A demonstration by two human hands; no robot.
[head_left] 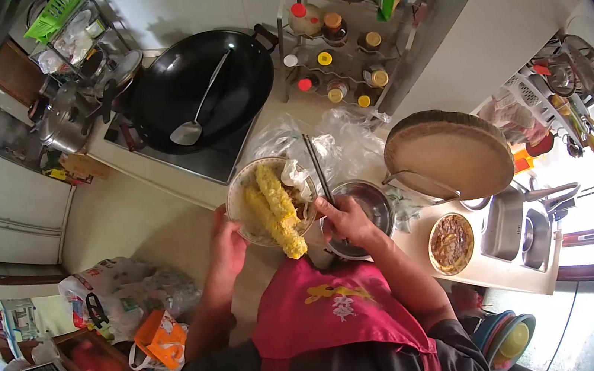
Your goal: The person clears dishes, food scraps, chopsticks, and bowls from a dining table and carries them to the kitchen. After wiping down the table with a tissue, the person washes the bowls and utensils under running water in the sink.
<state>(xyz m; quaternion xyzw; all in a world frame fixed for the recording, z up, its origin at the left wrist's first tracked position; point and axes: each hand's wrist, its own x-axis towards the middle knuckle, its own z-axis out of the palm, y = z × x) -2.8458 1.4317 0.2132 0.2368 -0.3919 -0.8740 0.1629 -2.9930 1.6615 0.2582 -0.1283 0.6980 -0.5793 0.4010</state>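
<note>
A patterned bowl (239,206) is held up in front of my apron. Two yellow corn cobs (278,204) lie in it, one end jutting over the near rim, beside crumpled white scraps (297,178). My left hand (224,234) is closed on the bowl's left rim. My right hand (350,220) is at the bowl's right rim, with a pair of dark chopsticks (316,162) standing up from its grip. Under and beside that hand is a metal bowl (378,201) on the counter. Some of my fingers are hidden by the bowl.
A black wok (162,75) with a metal spatula (189,133) rests on the cooktop. Clear plastic bags (351,137) lie behind the bowls. A bottle rack (339,48) stands at the back. Rightward are a round chopping board (450,154), a dish of brown food (452,244) and the sink (501,222).
</note>
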